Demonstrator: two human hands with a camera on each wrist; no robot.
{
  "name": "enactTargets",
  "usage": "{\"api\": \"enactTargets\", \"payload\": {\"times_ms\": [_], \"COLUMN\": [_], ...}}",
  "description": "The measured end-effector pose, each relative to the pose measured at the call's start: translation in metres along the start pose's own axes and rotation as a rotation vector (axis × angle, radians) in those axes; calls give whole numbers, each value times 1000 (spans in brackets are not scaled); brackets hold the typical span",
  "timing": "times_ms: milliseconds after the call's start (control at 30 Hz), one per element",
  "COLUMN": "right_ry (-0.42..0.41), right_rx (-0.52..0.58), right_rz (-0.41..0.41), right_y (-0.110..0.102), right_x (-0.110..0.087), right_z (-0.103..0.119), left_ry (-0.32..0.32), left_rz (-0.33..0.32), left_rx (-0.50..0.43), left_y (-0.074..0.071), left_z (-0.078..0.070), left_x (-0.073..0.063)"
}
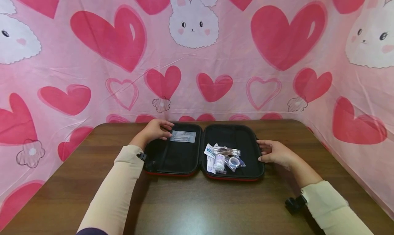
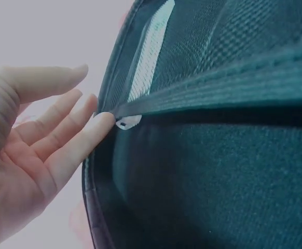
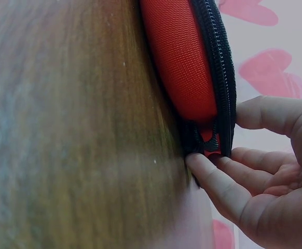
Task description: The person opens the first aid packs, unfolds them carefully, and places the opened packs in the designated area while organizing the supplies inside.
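Observation:
A black-lined zip case (image 1: 184, 159) with a red shell lies spread flat on the table. My left hand (image 1: 156, 129) is at the upper left of its left half. In the left wrist view, a fingertip touches the edge of the mesh pocket (image 2: 234, 85), and the thumb stands apart. A pale flat packet (image 1: 183, 136) sits behind that mesh. At the right rim, my right hand (image 1: 277, 153) grips the case, thumb on the zipper edge (image 3: 224, 78) and fingers by the red shell (image 3: 182, 57).
Grouped in the right half are a small white bottle (image 1: 219, 162), a bagged tape roll (image 1: 234, 163), a slim clear-wrapped bundle (image 1: 227, 151) and white paper packets (image 1: 209, 150). The brown wooden table (image 1: 191, 207) meets a pink heart-print cloth (image 1: 191, 60) behind.

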State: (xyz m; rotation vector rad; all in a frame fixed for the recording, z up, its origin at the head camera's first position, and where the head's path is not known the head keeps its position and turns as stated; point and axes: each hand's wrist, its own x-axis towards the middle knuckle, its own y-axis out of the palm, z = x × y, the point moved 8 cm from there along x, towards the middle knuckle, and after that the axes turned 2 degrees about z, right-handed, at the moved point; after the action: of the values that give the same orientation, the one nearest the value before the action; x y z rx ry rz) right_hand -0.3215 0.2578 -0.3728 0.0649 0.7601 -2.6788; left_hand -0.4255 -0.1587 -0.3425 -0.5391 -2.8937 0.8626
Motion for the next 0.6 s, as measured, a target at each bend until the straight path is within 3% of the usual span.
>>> {"api": "enactTargets", "payload": {"times_ms": [600], "right_ry": [4], "right_rx": [-6], "right_rz": [-2], "right_y": [0], "right_x": [0], "right_z": [-1], "left_ry": [202], "left_rz": [39], "left_rx": [132], "left_y": [19], "left_z": [-37], "left_x": [-9]}}
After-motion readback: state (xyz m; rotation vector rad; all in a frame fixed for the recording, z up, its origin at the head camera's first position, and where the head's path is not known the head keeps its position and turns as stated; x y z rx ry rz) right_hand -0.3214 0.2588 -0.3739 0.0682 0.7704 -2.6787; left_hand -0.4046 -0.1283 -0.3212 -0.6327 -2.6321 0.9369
